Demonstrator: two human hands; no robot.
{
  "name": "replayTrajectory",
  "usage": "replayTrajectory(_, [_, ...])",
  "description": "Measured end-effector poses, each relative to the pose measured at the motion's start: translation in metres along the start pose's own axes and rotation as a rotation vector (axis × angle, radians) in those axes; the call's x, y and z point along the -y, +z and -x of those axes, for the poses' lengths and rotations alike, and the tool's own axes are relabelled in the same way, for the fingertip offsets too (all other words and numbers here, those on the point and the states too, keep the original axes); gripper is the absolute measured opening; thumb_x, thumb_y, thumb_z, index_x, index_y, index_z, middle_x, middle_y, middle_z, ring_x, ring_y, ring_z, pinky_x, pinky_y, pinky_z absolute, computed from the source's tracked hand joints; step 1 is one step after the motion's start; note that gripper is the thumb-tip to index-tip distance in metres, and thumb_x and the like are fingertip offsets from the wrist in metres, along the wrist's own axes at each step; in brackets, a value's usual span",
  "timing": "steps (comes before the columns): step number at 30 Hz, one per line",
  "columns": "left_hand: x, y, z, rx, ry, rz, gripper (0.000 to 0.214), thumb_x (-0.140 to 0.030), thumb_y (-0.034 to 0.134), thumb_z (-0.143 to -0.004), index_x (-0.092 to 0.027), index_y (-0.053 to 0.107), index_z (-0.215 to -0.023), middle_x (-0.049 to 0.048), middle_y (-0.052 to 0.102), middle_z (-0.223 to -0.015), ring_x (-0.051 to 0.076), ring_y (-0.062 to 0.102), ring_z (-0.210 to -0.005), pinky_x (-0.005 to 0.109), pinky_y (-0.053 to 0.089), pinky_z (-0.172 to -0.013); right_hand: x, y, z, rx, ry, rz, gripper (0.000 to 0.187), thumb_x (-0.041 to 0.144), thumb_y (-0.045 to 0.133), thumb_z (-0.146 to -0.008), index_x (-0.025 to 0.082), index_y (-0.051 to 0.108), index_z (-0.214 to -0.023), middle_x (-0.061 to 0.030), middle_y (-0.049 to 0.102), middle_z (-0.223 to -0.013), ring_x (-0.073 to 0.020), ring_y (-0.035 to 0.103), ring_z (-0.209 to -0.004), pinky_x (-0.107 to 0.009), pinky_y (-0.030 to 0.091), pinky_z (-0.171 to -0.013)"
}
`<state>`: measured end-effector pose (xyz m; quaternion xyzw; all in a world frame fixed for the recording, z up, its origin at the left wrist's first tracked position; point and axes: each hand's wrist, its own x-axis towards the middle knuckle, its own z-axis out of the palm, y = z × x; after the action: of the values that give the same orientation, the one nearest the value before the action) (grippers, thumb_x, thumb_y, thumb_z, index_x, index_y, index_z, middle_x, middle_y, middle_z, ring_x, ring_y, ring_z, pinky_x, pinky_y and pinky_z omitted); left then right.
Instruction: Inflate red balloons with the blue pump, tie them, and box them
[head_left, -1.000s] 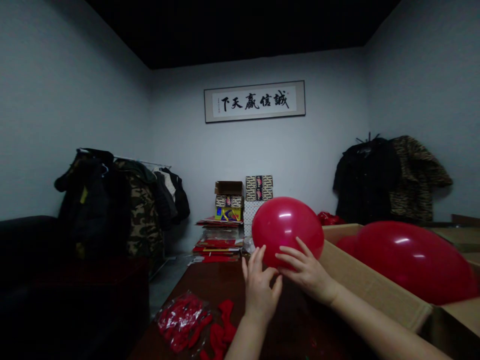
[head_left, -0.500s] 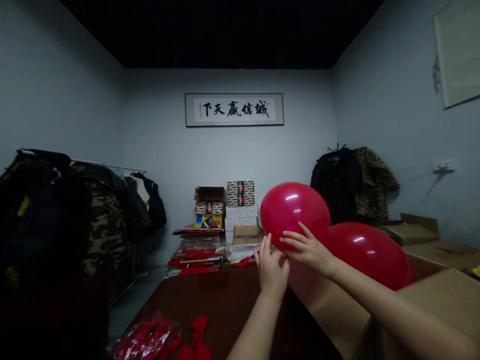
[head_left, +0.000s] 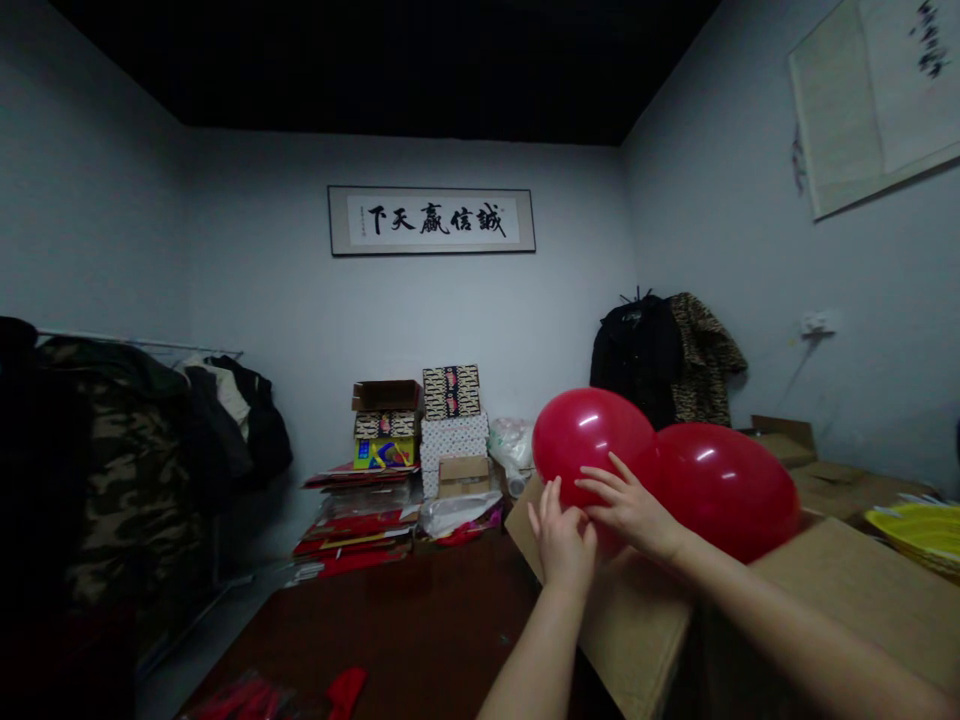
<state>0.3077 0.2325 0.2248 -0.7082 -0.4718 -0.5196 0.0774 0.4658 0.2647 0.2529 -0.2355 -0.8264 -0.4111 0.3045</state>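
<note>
A round, inflated red balloon [head_left: 589, 435] is between my two hands, above an open cardboard box. My left hand [head_left: 564, 545] pinches at the balloon's lower side, thumb and forefinger together where its neck would be; the neck itself is hidden. My right hand [head_left: 634, 512] meets the left at the same spot, its other fingers fanned out against the balloon's skin. A second red balloon [head_left: 727, 490] rests in the cardboard box [head_left: 645, 625], close against the first one in this view.
Red pieces in clear plastic [head_left: 247, 700] and a red cloth-like piece [head_left: 346, 690] lie on the dark table [head_left: 420, 600]. Stacked boxes [head_left: 454, 440] stand at the back. Clothes hang on a rack [head_left: 135, 480] at left. Yellow items [head_left: 919, 530] sit at right.
My view has turned to the right. Both hands, still at the first balloon, are lower and nearer the box, and that balloon now overlaps the second one more.
</note>
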Motion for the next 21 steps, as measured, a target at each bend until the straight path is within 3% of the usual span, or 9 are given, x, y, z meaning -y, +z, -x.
replayTrajectory(7, [-0.004, 0.027, 0.004, 0.003, 0.03, 0.015, 0.01, -0.015, 0.058, -0.073, -0.022, 0.065, -0.072, 0.0073, 0.042, -0.14, 0.026, 0.034, -0.13, 0.057, 0.015, -0.109, -0.014, -0.001, 0.022, 0.084, 0.027, -0.044, 0.015, 0.031, 0.052, -0.085, 0.028, 0.062, -0.096, 0.0004, 0.051, -0.131, -0.0202, 0.032, -0.13, -0.055, 0.012, -0.112])
replayTrajectory(14, [0.004, 0.034, 0.005, -0.027, 0.016, 0.011, 0.012, -0.015, 0.056, -0.074, -0.023, 0.064, -0.075, 0.0073, 0.042, -0.14, 0.026, 0.034, -0.13, 0.055, 0.019, -0.108, -0.013, 0.005, 0.02, 0.093, -0.006, -0.037, 0.023, 0.027, 0.052, -0.084, 0.027, 0.059, -0.106, -0.0014, 0.051, -0.131, -0.0194, 0.034, -0.13, -0.054, 0.016, -0.112])
replayTrajectory(18, [0.008, 0.034, 0.005, -0.028, 0.014, 0.018, 0.011, -0.016, 0.057, -0.074, -0.023, 0.065, -0.079, 0.0074, 0.042, -0.14, 0.026, 0.034, -0.13, 0.055, 0.018, -0.108, -0.009, -0.009, 0.016, 0.188, -0.01, -0.004, 0.034, 0.026, 0.047, -0.085, 0.025, 0.052, -0.118, -0.0039, 0.046, -0.136, -0.0206, 0.032, -0.131, -0.055, 0.016, -0.111])
replayTrajectory(21, [0.007, 0.033, 0.008, -0.015, 0.015, 0.029, 0.01, -0.016, 0.059, -0.073, -0.023, 0.064, -0.076, 0.0073, 0.042, -0.139, 0.026, 0.033, -0.13, 0.056, 0.018, -0.108, -0.013, -0.024, 0.017, 0.181, 0.07, 0.053, 0.043, 0.033, 0.048, -0.083, 0.025, 0.046, -0.126, -0.0052, 0.041, -0.141, -0.0232, 0.029, -0.133, -0.057, 0.01, -0.111])
